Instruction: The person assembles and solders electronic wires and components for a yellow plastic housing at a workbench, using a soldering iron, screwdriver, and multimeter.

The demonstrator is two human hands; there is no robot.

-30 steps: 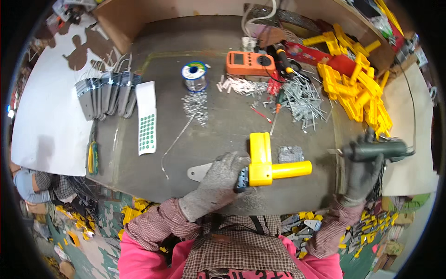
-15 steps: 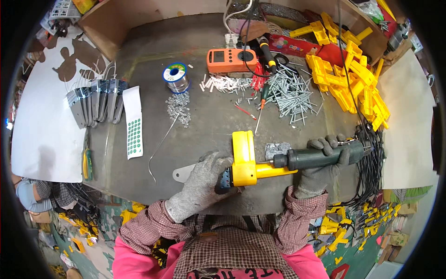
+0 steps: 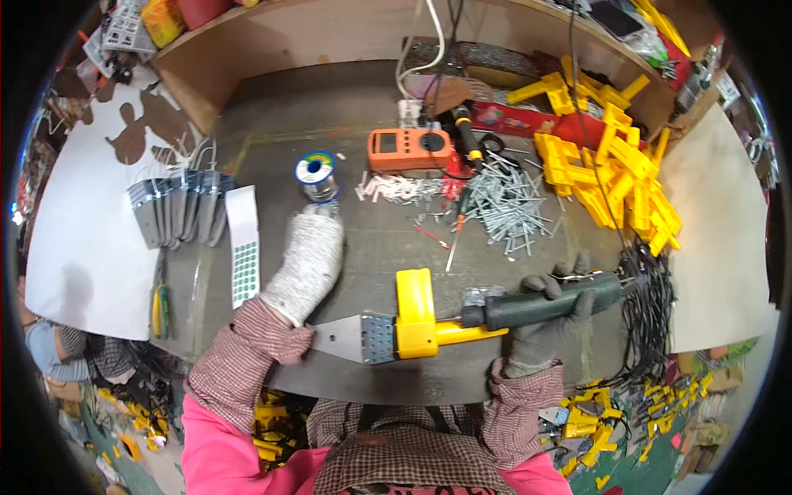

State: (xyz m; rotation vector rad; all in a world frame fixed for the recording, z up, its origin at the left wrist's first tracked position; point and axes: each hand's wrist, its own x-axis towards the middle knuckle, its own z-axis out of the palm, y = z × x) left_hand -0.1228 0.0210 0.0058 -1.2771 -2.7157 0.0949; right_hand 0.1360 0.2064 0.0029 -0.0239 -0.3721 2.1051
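My right hand [image 3: 553,309], in a grey glove, is wrapped round a dark green electric screwdriver [image 3: 528,307]. Its bit end meets the yellow plastic handle [image 3: 417,313] of a tool lying on the table. A perforated metal sleeve [image 3: 379,338] and a flat grey pointed plate [image 3: 340,337] extend left from that handle. My left hand [image 3: 312,247], gloved too, reaches forward over the small pile of nuts, just below the solder spool [image 3: 317,175]. Its fingertips are hidden or blurred, and the hand covers most of the nuts.
Loose long screws [image 3: 516,202] lie near an orange multimeter [image 3: 408,149]. Yellow handle shells [image 3: 610,169] are heaped at right, above black cables [image 3: 648,305]. Grey metal plates with wires [image 3: 177,206] and a sticker sheet [image 3: 243,247] lie at left. A screwdriver [image 3: 460,219] rests mid-table.
My left hand has let go of the tool's metal end and moved forward and left to the nuts. My right hand still holds the electric screwdriver against the yellow handle.
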